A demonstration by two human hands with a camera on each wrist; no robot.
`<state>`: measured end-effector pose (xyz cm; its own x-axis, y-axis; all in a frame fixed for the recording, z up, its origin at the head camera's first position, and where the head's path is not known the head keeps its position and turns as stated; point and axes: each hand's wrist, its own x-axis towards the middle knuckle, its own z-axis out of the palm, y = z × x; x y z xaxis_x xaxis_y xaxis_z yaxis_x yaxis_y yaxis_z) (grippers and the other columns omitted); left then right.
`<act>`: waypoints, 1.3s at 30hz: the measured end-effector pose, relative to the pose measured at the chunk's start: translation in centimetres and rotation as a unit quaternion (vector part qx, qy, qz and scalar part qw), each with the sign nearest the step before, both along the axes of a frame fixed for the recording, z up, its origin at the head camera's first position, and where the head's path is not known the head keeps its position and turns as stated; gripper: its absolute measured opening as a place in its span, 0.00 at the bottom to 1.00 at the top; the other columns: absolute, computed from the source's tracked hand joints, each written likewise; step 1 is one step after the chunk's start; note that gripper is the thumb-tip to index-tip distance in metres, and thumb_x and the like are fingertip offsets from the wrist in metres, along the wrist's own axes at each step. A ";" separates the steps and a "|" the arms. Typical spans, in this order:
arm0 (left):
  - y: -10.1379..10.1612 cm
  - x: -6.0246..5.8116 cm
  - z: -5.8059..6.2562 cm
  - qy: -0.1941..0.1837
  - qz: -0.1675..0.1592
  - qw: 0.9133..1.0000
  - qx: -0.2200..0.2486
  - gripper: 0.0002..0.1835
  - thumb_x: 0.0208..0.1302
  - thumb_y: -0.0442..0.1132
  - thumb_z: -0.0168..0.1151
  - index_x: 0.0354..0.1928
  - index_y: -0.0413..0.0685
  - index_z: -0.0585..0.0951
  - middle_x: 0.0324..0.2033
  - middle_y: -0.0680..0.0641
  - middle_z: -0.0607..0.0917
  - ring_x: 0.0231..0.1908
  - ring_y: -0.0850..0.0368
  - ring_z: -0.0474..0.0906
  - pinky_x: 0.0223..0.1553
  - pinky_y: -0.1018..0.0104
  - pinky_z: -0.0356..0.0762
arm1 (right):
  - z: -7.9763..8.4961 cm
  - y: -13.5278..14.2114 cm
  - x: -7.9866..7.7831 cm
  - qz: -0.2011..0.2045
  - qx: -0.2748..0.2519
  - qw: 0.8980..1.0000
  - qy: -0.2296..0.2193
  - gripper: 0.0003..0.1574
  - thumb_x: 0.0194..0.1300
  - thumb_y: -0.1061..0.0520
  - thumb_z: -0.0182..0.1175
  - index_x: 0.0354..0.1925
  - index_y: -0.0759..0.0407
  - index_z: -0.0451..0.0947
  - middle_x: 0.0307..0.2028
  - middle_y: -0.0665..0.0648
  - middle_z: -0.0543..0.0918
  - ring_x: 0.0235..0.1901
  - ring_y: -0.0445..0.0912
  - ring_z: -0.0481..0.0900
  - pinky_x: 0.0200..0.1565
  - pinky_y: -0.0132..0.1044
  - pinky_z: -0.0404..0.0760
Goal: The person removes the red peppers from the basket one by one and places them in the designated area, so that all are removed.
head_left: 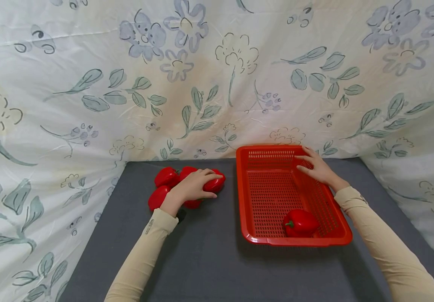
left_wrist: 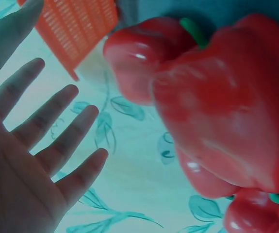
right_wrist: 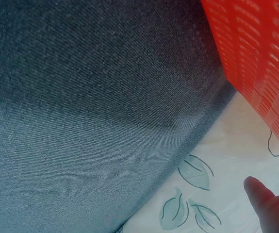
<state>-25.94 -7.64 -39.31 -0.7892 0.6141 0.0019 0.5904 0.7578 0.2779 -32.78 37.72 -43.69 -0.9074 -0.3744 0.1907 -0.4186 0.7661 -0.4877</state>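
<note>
My left hand (head_left: 196,184) is over the right side of a cluster of red bell peppers (head_left: 166,177) on the left of the table. Its fingers are spread and straight in the left wrist view, beside a large bell pepper (left_wrist: 221,102), with nothing held. The hand hides part of the cluster. At the far right corner of a red plastic basket (head_left: 242,193), my right hand (head_left: 318,167) reaches across the rim, fingers apart and pointing inward. Only some fingers (right_wrist: 260,194) of that hand show in the right wrist view. One bell pepper (head_left: 301,223) lies at the basket's near right.
The basket stands on a dark grey table (head_left: 209,260), close to its back edge. A white cloth (head_left: 201,84) printed with flowers and leaves hangs behind the table and along both sides.
</note>
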 end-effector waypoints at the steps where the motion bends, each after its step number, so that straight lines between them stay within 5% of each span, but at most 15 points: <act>1: 0.2 0.0 0.1 0.000 0.000 1.000 -0.001 0.38 0.49 0.55 0.69 0.65 0.62 0.67 0.60 0.49 0.71 0.58 0.52 0.66 0.55 0.53 0.72 | 0.0 0.0 0.0 0.000 0.000 1.000 0.000 0.31 0.64 0.52 0.57 0.60 0.68 0.67 0.70 0.69 0.46 0.69 0.65 0.37 0.61 0.69 0.43; 21: 4.7 -1.1 2.4 0.019 -0.071 0.997 -0.004 0.35 0.55 0.56 0.64 0.65 0.61 0.67 0.59 0.51 0.71 0.57 0.55 0.67 0.61 0.55 0.64 | -0.3 0.3 -0.7 -0.001 0.007 1.000 0.000 0.30 0.64 0.54 0.57 0.60 0.68 0.67 0.70 0.69 0.46 0.69 0.65 0.37 0.61 0.68 0.43; 39: 9.3 -1.2 2.4 -0.031 -0.147 0.989 0.014 0.38 0.54 0.55 0.65 0.67 0.63 0.63 0.59 0.52 0.70 0.56 0.59 0.66 0.56 0.62 0.70 | -0.6 0.4 -1.1 0.005 0.001 1.000 0.005 0.31 0.64 0.52 0.57 0.60 0.69 0.67 0.70 0.69 0.46 0.69 0.66 0.37 0.60 0.70 0.43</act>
<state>-27.10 1.64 -36.86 -0.5762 0.8170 -0.0208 0.7649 0.5480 0.3386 -33.91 38.11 -44.28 -0.9017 -0.3837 0.1991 -0.4310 0.7626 -0.4824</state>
